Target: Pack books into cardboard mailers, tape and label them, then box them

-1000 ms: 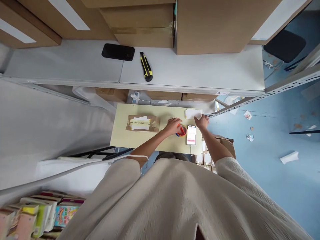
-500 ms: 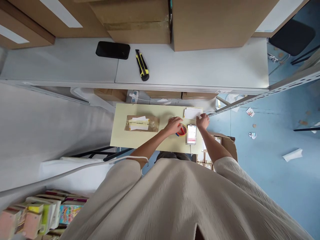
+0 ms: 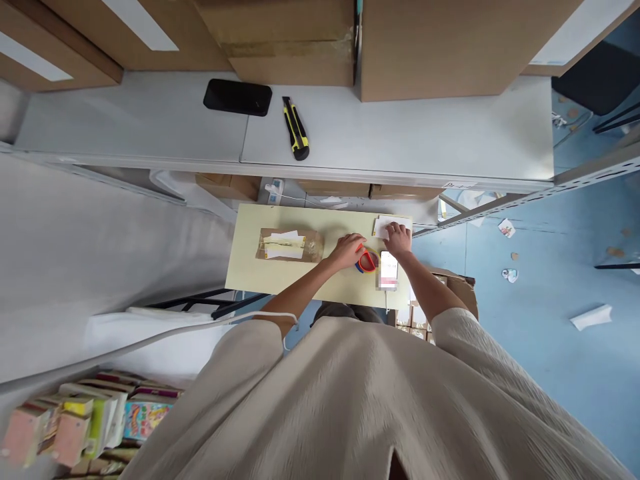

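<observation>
On the pale yellow table (image 3: 250, 280), my left hand (image 3: 349, 252) curls its fingers at the upper left side of a tape roll with red, blue and yellow parts (image 3: 369, 261). The fingertips touch its red part. My right hand (image 3: 399, 239) lies over a small stack of white paper slips (image 3: 395, 221), fingers stretched forward and partly covering it. Just below that hand rests a phone (image 3: 389, 268) with a lit screen and a cable plugged into its lower end. Left of my left hand lies a brown taped package (image 3: 313, 246) with white slips (image 3: 285, 245) on it.
A grey shelf (image 3: 400, 137) crosses ahead, holding a dark phone (image 3: 237, 97), a yellow-black utility knife (image 3: 296, 129) and large cardboard boxes (image 3: 450, 50). An open carton (image 3: 463, 293) stands right of the table. Books (image 3: 107, 413) are piled at lower left.
My right hand has moved left from the right edge of the white slips to lie over them. My left hand stays at the tape roll. The whole view has shifted slightly.
</observation>
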{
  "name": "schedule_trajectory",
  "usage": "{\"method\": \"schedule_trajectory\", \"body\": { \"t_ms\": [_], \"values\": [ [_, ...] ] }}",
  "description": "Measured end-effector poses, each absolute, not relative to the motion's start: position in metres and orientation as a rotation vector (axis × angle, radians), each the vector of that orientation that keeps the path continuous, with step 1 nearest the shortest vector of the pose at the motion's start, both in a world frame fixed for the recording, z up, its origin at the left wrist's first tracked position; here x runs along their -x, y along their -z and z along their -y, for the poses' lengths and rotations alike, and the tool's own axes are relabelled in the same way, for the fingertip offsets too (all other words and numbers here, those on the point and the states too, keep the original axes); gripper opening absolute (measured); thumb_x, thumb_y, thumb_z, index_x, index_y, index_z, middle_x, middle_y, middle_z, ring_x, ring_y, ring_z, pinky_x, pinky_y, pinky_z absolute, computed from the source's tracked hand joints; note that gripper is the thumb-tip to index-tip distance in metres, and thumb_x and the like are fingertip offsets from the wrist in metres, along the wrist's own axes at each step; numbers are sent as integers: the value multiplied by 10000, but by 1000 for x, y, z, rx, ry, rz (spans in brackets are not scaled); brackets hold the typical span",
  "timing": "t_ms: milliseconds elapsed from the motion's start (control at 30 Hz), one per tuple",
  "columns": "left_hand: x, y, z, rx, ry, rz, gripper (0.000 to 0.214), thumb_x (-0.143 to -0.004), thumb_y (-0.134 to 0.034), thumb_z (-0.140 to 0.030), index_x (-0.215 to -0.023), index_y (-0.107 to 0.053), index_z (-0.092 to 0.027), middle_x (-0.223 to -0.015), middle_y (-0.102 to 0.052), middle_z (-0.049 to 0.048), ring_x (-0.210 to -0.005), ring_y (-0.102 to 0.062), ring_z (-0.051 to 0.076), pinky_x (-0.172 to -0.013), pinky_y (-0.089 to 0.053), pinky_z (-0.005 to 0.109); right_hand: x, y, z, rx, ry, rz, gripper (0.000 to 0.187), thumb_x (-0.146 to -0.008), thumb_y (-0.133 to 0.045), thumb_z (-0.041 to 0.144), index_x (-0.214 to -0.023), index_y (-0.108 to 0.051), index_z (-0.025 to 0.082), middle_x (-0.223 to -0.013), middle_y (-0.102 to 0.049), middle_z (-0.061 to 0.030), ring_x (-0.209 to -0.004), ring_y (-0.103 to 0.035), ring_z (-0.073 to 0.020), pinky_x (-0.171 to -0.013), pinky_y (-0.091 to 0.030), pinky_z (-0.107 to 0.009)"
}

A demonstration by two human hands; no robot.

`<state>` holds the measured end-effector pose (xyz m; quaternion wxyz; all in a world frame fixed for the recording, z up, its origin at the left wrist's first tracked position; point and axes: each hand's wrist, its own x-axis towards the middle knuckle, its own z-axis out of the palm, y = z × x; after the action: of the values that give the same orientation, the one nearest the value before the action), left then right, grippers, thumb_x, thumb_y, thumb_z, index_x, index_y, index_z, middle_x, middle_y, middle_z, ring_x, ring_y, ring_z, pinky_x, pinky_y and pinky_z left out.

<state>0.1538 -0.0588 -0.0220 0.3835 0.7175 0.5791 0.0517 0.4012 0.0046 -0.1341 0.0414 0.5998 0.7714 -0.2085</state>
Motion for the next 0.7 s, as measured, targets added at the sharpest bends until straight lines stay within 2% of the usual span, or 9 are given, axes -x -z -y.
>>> {"method": "schedule_trajectory", "body": {
  "t_ms": [233, 433, 700],
  "values": [
    [-142, 26, 62, -1828, -124, -1466, 431, -1037, -575, -207, -1424, -752, -273, -1598, -692, 99, -1528, -613, 296, -1318, -472, 484, -413, 135, -14, -1720, 648, -2319, 514, -1056, -648, 346, -1552, -704, 224, -1705, -580, -165, -1488, -504, -428, -1224, -477, -553],
    [-142, 26, 60, -1855, -124, -1430, 440, -1035, -569, -205, -1431, -750, -268, -1589, -700, 103, -1537, -611, 293, -1318, -477, 473, -418, 130, -22, -1683, 688, -2308, 443, -1081, -570, 292, -1467, -767, 198, -1645, -642, -164, -1440, -581, -388, -1240, -482, -514],
    [-138, 27, 58, -1869, -121, -1418, 458, -1030, -581, -200, -1449, -748, -283, -1587, -704, 92, -1524, -621, 282, -1324, -480, 473, -423, 129, -14, -1711, 577, -2347, 627, -1012, -699, 407, -1606, -647, 214, -1700, -589, -199, -1504, -512, -453, -1248, -433, -624]
  ]
}}
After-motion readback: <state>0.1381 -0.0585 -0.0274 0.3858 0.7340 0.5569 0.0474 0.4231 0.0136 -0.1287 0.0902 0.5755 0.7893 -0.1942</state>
